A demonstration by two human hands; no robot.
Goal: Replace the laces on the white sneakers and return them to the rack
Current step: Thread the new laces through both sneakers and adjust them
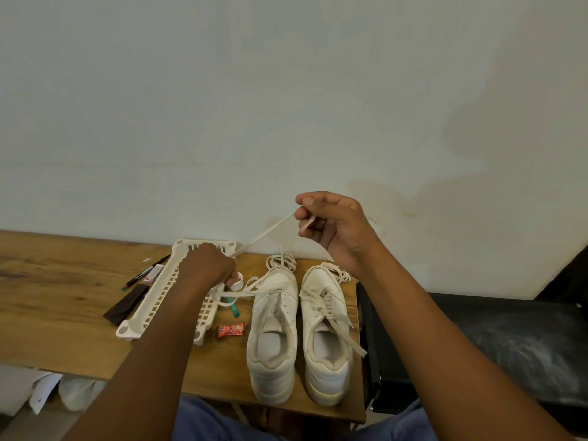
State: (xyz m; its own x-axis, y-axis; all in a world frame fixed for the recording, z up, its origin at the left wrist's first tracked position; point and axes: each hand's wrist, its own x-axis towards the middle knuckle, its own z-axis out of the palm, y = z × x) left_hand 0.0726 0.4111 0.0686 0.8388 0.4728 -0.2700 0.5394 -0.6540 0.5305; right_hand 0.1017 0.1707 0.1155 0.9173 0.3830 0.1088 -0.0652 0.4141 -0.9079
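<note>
Both hands pinch one lace (pixel 269 232): right hand (pixel 331 224) pulls it taut, left hand (pixel 208 265) anchors it nr the left sneaker (pixel 273 332).

Two white leather sneakers (pixel 299 332) stand side by side, toes toward twelve o'clock; a flat cream lace (pixel 267 232) stretches taut toward ten o'clock.

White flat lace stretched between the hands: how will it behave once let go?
The white flat lace likely goes limp; only the right hand and left hand keep it taut. Probably light, and apt to tangle with loose loops at the left white sneaker.
</note>
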